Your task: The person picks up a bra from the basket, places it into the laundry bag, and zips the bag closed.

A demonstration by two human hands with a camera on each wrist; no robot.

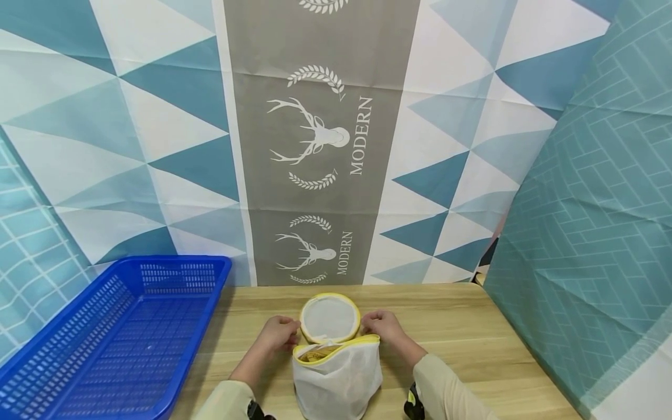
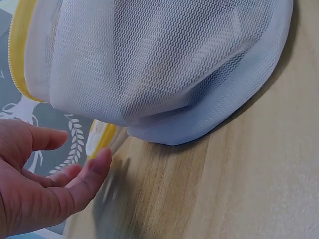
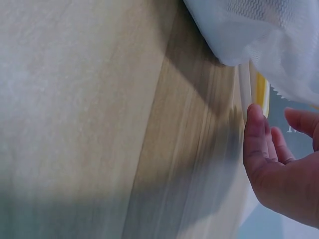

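Observation:
A white mesh laundry bag point(image 1: 338, 382) with a yellow zipper stands on the wooden table, its top unzipped. The round lid point(image 1: 329, 318), edged in yellow, is folded back on the far side. Inside the opening a bit of yellowish patterned material point(image 1: 314, 354) shows; the rest of it is hidden. My left hand point(image 1: 280, 332) is at the lid's left edge, and the left wrist view shows its thumb and fingers apart with nothing between them. At the opposite edge is my right hand point(image 1: 385, 325), fingertips close by the yellow rim and thumb held away from them.
To the left stands a large blue plastic basket point(image 1: 207, 326) with slotted walls. A patterned cloth point(image 1: 310, 192) hangs behind the table point(image 1: 446, 326), and a teal cloth point(image 1: 598, 233) hangs along the right side.

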